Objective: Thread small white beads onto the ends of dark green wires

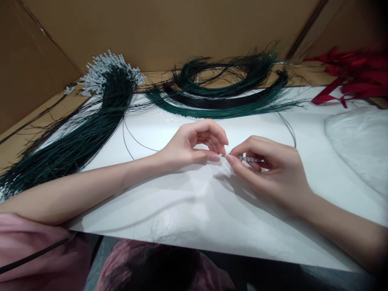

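My right hand [266, 161] pinches a thin dark wire strung with small white beads [251, 159] between thumb and fingers. Part of the beaded length shows below its curled index finger. Close against it, my left hand [203, 143] has its thumb at the tip of the same strand. The left index finger arches above the thumb, apart from it, while the other fingers curl in behind. Exactly how the left fingertips meet the strand is partly hidden. Both hands are just above a white sheet [188, 214] on the table.
At the left lies a thick bundle of dark green wires [112, 109] with white beaded ends [103, 72]. Curved bundles of green and black wire [218, 103] lie at the back. Red ribbons [357, 76] are at the back right, above a clear plastic bag [363, 141]. Cardboard walls [182, 32] stand behind.
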`<state>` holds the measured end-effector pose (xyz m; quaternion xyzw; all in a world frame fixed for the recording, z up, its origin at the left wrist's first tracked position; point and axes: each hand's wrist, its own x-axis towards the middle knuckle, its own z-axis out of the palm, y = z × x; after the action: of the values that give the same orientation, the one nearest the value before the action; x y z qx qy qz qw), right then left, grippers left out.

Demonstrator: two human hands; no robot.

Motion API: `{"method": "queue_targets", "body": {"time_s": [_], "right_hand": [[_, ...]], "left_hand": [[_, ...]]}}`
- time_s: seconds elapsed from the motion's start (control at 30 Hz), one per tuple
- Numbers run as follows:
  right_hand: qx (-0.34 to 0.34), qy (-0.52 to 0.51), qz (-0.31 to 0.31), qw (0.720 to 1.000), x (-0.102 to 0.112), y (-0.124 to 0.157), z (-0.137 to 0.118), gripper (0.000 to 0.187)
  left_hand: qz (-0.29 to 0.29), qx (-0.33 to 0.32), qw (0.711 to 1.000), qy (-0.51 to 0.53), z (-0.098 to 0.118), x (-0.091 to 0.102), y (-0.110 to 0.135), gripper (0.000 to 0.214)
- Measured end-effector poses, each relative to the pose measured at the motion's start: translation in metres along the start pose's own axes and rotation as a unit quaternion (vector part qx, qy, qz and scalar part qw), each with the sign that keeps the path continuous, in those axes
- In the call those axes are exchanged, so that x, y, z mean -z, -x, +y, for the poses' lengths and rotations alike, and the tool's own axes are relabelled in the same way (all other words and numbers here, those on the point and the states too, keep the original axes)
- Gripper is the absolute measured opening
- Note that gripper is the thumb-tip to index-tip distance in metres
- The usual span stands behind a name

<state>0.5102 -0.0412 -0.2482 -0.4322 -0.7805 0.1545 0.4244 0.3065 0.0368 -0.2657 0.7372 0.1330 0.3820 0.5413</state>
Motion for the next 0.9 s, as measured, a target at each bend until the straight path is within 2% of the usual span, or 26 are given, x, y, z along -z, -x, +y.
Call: {"method": "queue_targets", "body": {"time_s": [0.9], "right_hand": [[-0.005,0.008,0.005,1.0,-0.001,0.0013,0.0021,0.013]], "left_hand": [[-0.006,-0.001,1.0,-0.012,0.001,0.0001,0.0004,0.032]]}}
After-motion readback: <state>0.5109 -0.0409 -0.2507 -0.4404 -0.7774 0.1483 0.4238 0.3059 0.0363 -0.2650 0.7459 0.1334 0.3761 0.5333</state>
